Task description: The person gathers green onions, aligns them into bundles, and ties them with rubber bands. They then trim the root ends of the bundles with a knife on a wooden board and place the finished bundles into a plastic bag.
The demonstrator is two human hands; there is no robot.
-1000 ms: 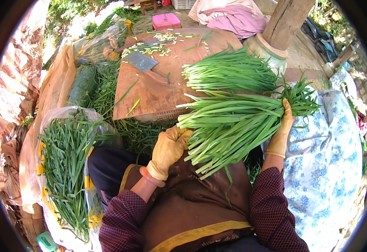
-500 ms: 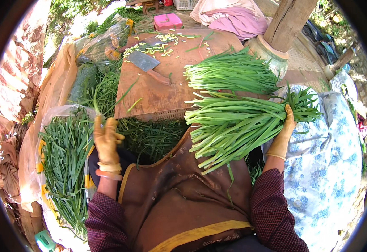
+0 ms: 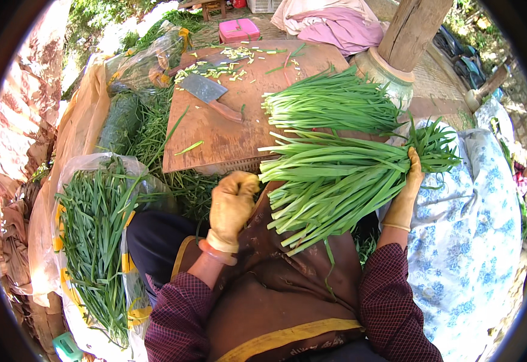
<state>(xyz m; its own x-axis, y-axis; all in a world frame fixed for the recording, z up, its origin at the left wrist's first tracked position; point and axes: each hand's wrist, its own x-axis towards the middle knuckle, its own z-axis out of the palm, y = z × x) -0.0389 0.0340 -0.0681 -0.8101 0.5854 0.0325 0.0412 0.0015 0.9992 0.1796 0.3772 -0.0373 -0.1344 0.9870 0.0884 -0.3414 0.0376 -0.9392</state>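
Note:
My right hand (image 3: 406, 190), in a yellowish glove, is closed round the leafy end of a thick bundle of garlic chives (image 3: 342, 184). The pale stem ends fan out to the left above my brown apron (image 3: 275, 283). My left hand (image 3: 232, 202), gloved too, has its fingers curled in just left of those stem ends. Whether anything is pinched in them is hidden. A second bunch of chives (image 3: 336, 104) lies on the wooden board (image 3: 245, 145) beyond the held one. A cleaver (image 3: 206, 90) with a wooden handle rests on the board among pale cut stem pieces (image 3: 230, 73).
At my left stands a clear plastic bag (image 3: 132, 265) filled with loose green leaves. More loose greens (image 3: 197, 187) lie below the board's front edge. A blue-flowered cloth (image 3: 462, 223) spreads at my right. A wooden post (image 3: 414, 36) and a pink box (image 3: 239, 30) stand farther back.
My left hand has moved right from beside the bag to the stem ends, and its fingers have curled in. A stalk near it has left its fingers. My right hand stays about where it was.

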